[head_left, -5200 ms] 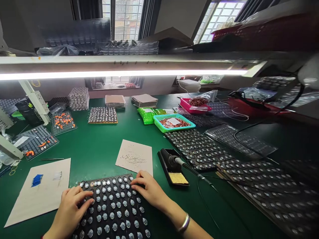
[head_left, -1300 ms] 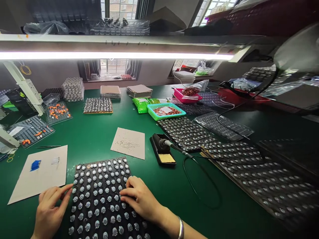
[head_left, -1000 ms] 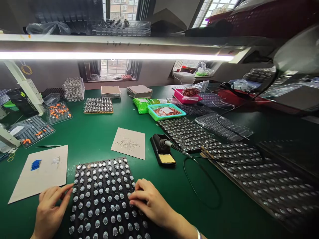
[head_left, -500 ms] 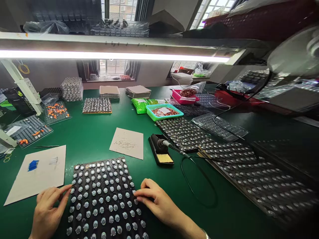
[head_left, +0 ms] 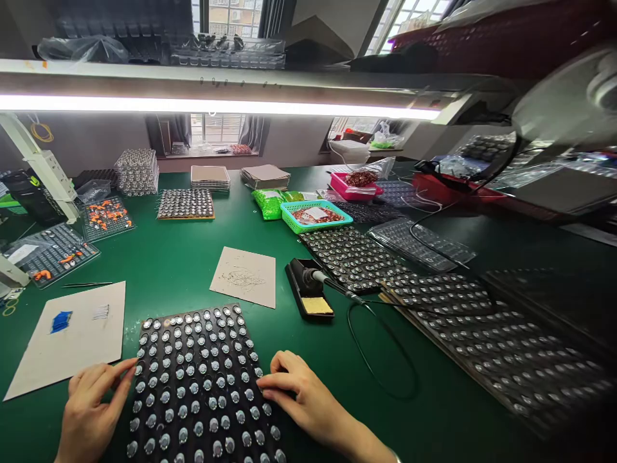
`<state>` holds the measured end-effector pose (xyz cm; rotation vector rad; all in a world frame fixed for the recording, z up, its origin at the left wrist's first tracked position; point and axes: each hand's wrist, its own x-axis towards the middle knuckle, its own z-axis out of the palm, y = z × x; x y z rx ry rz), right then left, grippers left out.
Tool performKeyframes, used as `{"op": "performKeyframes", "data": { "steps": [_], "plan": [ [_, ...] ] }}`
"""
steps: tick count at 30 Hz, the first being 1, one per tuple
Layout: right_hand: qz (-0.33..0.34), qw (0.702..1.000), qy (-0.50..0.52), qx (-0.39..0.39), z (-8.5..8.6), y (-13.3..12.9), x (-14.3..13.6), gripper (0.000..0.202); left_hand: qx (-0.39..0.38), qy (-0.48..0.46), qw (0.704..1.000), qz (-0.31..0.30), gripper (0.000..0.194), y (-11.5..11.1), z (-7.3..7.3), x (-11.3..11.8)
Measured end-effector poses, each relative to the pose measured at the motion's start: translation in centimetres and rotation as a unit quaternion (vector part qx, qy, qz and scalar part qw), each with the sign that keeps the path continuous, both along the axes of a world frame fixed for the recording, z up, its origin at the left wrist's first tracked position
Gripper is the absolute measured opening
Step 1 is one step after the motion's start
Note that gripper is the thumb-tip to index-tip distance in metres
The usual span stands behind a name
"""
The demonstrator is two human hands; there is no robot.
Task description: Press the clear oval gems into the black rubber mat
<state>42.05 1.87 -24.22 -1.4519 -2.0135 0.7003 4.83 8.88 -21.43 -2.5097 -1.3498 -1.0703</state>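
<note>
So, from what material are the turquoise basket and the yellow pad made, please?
Turquoise basket: looks like plastic with a slight shine, by its bright colour and small holes. Yellow pad: looks like matte sponge, by its dull surface; whether cellulose or foam, I cannot tell.

Tube lamp [head_left: 212, 106]: blown-out white strip
Windows [head_left: 231, 19]: bright daylight
Table [head_left: 178, 247]: evenly lit centre, dim right side
Right edge: stretched, smeared
Lower right: soft, dark
</note>
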Motion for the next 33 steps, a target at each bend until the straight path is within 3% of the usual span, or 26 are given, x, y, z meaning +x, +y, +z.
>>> {"op": "performKeyframes", "data": {
  "steps": [8,15,23,33],
  "plan": [
    [0.005,0.998,-0.008,0.056,-0.6,0.4,-2.0,0.022,-0.004,0.001,1.0,0.002,0.02,0.0,-0.5,-0.4],
    [0.006,0.996,0.01,0.092,-1.6,0.2,-1.8,0.021,-0.01,-0.004,1.0,0.003,0.02,-0.1,-0.3,-0.2],
    [-0.022,0.998,0.026,0.046,-0.5,-0.2,0.6,0.018,-0.019,-0.009,1.0,0.002,0.02,-0.1,-0.4,-0.2],
    [0.007,1.0,-0.001,-0.025,0.4,-2.0,0.0,0.021,-0.014,-0.014,1.0,-0.006,0.018,0.1,0.0,0.0]
  ]
}}
